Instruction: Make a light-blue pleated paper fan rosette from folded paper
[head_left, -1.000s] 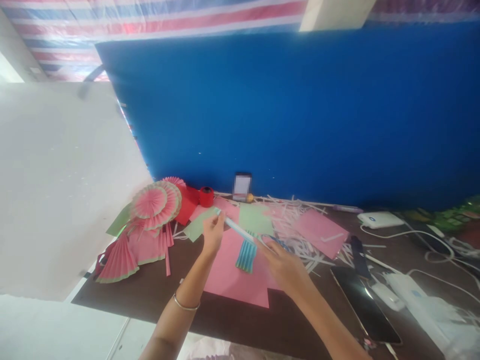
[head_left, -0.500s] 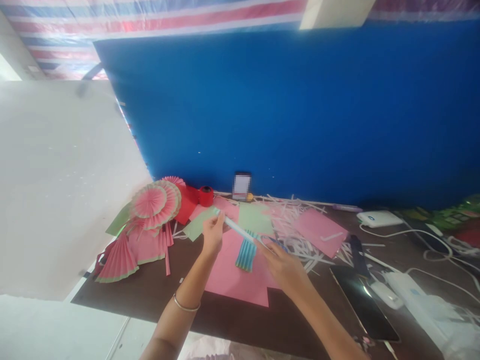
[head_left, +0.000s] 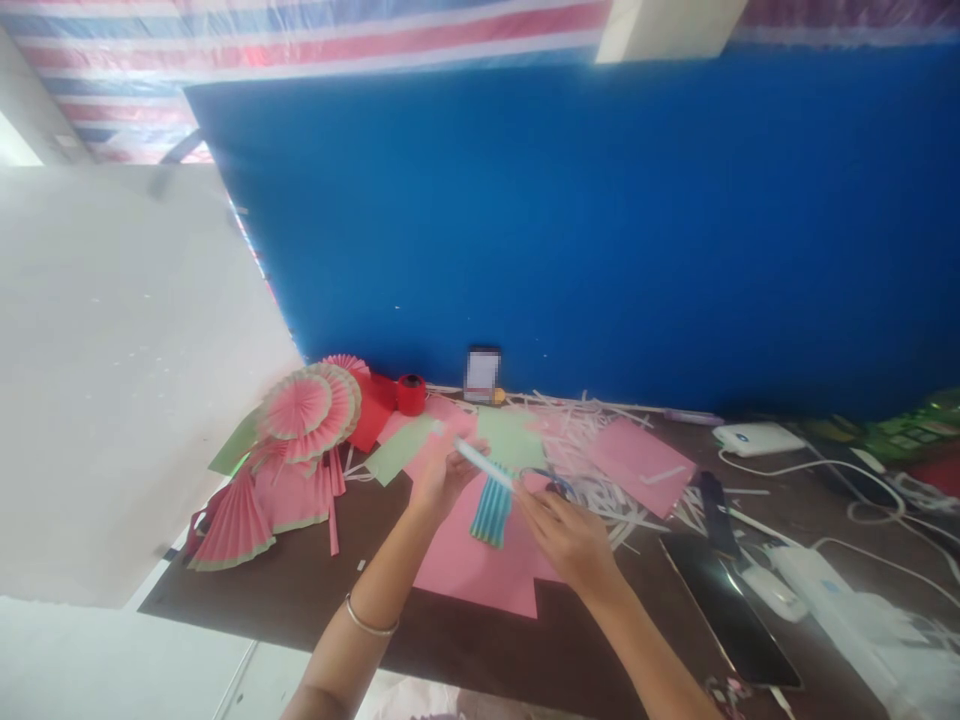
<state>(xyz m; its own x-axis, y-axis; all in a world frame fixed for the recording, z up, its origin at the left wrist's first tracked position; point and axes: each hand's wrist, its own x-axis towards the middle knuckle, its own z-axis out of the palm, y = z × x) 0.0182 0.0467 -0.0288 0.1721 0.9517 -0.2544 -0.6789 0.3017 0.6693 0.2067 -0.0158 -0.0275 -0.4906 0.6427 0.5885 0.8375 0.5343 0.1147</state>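
Observation:
Between my two hands a narrow white strip, probably paper or tape, slants down to the right above the sheets. My left hand is closed near its upper left end; blur hides the exact finger hold. At the lower right end, my right hand pinches it between thumb and fingers. Under the strip, a blue pleated paper piece lies on a pink sheet. Blue-handled scissors show partly behind my right hand.
Pink pleated paper fans pile up at the left, with a red tape roll behind. Green paper, white paper scraps and another pink sheet spread across the table. A dark-screened tablet and cables lie right.
My left hand has slid along the strip toward the lower right, its fingers now turned across the strip. My right hand stays at the other end, moved only slightly.

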